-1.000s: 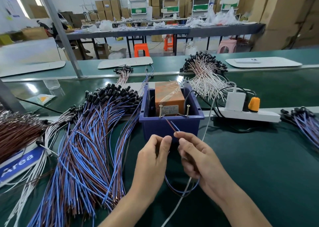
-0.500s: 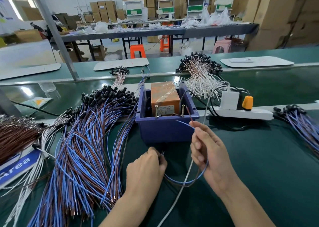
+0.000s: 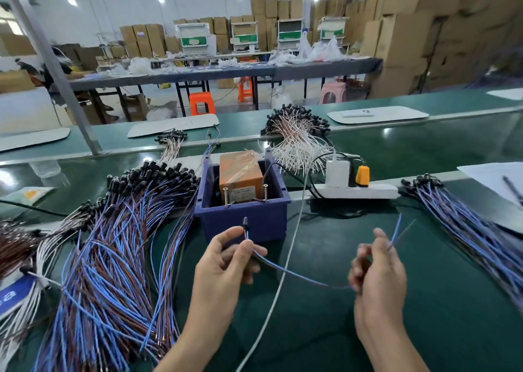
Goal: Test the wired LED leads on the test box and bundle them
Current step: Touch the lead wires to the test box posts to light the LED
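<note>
One blue-and-brown LED lead (image 3: 297, 275) stretches between my hands in front of the test box. My left hand (image 3: 226, 261) pinches its LED end, the dark LED tip pointing up before the box's front wall. My right hand (image 3: 376, 269) holds the wire's other end, the bare tips sticking up and to the right. The test box (image 3: 243, 221) is a dark blue bin holding an orange taped block with two upright screws at its front. A big pile of blue-and-brown leads (image 3: 113, 244) lies to the left. A second bunch (image 3: 467, 224) lies to the right.
A white power strip (image 3: 356, 192) with a white plug and an orange plug sits right of the box; its white cable runs toward me between my hands. White-wired leads (image 3: 297, 139) lie behind the box, brown ones at far left. White paper lies at the right edge.
My right hand pulled the wire ends off the box's screws and moved right. My left hand rose with the LED end, drawing the lead out straight between both hands.
</note>
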{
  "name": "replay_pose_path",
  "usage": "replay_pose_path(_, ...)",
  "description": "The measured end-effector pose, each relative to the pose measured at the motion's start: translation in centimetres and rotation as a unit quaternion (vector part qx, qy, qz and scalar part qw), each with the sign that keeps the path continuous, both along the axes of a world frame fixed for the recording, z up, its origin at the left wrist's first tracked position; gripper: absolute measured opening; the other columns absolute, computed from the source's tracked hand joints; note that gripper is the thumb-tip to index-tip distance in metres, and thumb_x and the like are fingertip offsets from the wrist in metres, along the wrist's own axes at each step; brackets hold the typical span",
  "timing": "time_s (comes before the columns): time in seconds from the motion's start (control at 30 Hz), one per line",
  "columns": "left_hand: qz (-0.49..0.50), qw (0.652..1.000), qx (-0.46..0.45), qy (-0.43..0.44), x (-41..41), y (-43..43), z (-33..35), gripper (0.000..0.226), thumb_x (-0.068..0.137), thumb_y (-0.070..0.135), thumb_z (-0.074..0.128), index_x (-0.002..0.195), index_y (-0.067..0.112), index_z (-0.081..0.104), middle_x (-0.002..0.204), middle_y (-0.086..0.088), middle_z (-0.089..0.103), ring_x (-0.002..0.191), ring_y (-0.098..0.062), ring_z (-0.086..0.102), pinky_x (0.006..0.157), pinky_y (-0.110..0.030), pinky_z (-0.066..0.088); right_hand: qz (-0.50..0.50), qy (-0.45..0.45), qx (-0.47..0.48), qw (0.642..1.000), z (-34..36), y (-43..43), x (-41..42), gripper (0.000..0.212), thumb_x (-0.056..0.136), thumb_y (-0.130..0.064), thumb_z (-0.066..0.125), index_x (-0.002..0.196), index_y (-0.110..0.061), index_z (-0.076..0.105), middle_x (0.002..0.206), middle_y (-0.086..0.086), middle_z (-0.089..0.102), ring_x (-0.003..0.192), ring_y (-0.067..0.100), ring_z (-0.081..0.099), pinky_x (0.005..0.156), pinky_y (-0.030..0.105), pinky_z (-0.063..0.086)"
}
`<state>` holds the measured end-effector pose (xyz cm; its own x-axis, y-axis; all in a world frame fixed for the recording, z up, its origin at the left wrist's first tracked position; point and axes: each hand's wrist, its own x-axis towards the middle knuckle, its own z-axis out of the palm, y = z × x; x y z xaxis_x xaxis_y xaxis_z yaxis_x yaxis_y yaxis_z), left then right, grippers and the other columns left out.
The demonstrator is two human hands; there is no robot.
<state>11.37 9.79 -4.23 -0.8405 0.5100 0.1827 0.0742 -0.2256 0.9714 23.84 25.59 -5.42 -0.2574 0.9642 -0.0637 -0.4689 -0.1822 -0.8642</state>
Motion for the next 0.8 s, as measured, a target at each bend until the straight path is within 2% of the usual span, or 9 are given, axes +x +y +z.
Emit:
replay_pose_path(0.1, 0.007, 0.999, 0.025, -0.021, 0.2, 0.9, 0.0, 0.035, 0.084, 0.027, 0.064, 0.110, 0.009, 0.050, 0.090, -0.013, 0.078, 0.062, -0.012, 0.064, 0.052, -0.020, 0.050, 0.003, -0.042, 0.011, 0.999, -0.5, 0.6, 1.0, 0.029, 0.110, -0.027, 0.040, 0.111, -0.016, 0.067, 0.061, -0.010, 0.050, 0.047, 0.002, 0.044, 0.040, 0.017, 0.038)
replay_pose_path(0.2, 0.025, 0.998, 0.038, -0.031, -0.3, 1.6, 0.5, 0.032, 0.084, 0.029, 0.065, 0.106, 0.014, 0.046, 0.094, -0.012, 0.078, 0.066, -0.012, 0.068, 0.056, -0.019, 0.053, -0.010, -0.116, 0.057, 0.992, -0.6, 1.7, 3.1, 0.040, 0.108, -0.040, 0.040, 0.099, -0.019, 0.073, 0.075, -0.004, 0.064, 0.062, 0.001, 0.060, 0.058, 0.022, 0.052)
replay_pose_path(0.23, 0.025, 0.998, 0.043, -0.038, -0.4, 2.0, 1.0, 0.034, 0.085, 0.029, 0.065, 0.110, 0.013, 0.048, 0.096, -0.011, 0.078, 0.068, -0.011, 0.069, 0.058, -0.019, 0.054, -0.010, -0.134, 0.074, 0.988, -0.6, 2.1, 4.1, 0.044, 0.105, -0.046, 0.041, 0.094, -0.022, 0.075, 0.076, -0.005, 0.066, 0.063, 0.002, 0.062, 0.058, 0.023, 0.053)
replay_pose_path(0.3, 0.016, 0.997, 0.055, -0.052, -0.5, 3.3, 2.2, 0.041, 0.085, 0.029, 0.066, 0.119, 0.011, 0.054, 0.098, -0.009, 0.078, 0.070, -0.008, 0.069, 0.062, -0.017, 0.056, 0.007, -0.158, 0.094, 0.983, -0.5, 3.1, 6.3, 0.050, 0.097, -0.056, 0.042, 0.083, -0.024, 0.078, 0.065, -0.006, 0.065, 0.053, 0.007, 0.059, 0.046, 0.022, 0.049)
replay_pose_path(0.37, 0.000, 0.996, 0.066, -0.067, -0.2, 5.5, 3.3, 0.042, 0.085, 0.027, 0.067, 0.121, 0.008, 0.056, 0.096, -0.008, 0.079, 0.068, -0.006, 0.068, 0.061, -0.015, 0.055, 0.008, -0.175, 0.096, 0.980, -0.4, 4.1, 8.4, 0.048, 0.093, -0.060, 0.044, 0.081, -0.029, 0.078, 0.056, -0.002, 0.061, 0.044, 0.012, 0.056, 0.038, 0.021, 0.043)
replay_pose_path(0.47, -0.044, 0.993, 0.066, -0.084, 1.1, 10.0, 4.7, 0.026, 0.095, 0.018, 0.065, 0.117, 0.004, 0.062, 0.094, -0.007, 0.078, 0.068, -0.006, 0.066, 0.061, -0.014, 0.054, -0.056, -0.191, 0.087, 0.976, -0.8, 5.8, 10.8, 0.053, 0.093, -0.063, 0.044, 0.077, -0.026, 0.078, 0.053, 0.004, 0.063, 0.041, 0.012, 0.055, 0.036, 0.019, 0.040)
replay_pose_path(0.53, -0.087, 0.991, 0.048, -0.086, 2.1, 13.5, 5.4, 0.014, 0.098, 0.014, 0.063, 0.106, 0.004, 0.068, 0.091, -0.008, 0.078, 0.067, -0.006, 0.065, 0.062, -0.014, 0.055, -0.108, -0.194, 0.075, 0.972, -1.3, 7.0, 12.0, 0.062, 0.093, -0.064, 0.042, 0.073, -0.015, 0.075, 0.052, 0.004, 0.064, 0.039, 0.011, 0.055, 0.035, 0.019, 0.039)
replay_pose_path(0.63, -0.134, 0.988, 0.012, -0.081, 3.2, 19.3, 6.4, 0.008, 0.099, 0.012, 0.063, 0.094, 0.009, 0.067, 0.083, -0.005, 0.075, 0.063, -0.006, 0.063, 0.059, -0.016, 0.053, -0.170, -0.166, 0.045, 0.970, -1.7, 8.8, 13.1, 0.061, 0.101, -0.059, 0.039, 0.077, -0.013, 0.071, 0.049, 0.000, 0.063, 0.037, 0.009, 0.053, 0.034, 0.020, 0.038)
replay_pose_path(0.8, -0.152, 0.984, -0.085, -0.046, 4.2, 28.8, 7.4, 0.003, 0.097, 0.012, 0.065, 0.098, 0.009, 0.063, 0.068, -0.003, 0.054, 0.051, -0.010, 0.051, 0.051, -0.021, 0.050, -0.211, -0.082, -0.004, 0.974, -1.9, 11.2, 14.0, 0.055, 0.107, -0.049, 0.034, 0.088, -0.011, 0.069, 0.048, -0.004, 0.063, 0.036, 0.007, 0.052, 0.036, 0.016, 0.040)
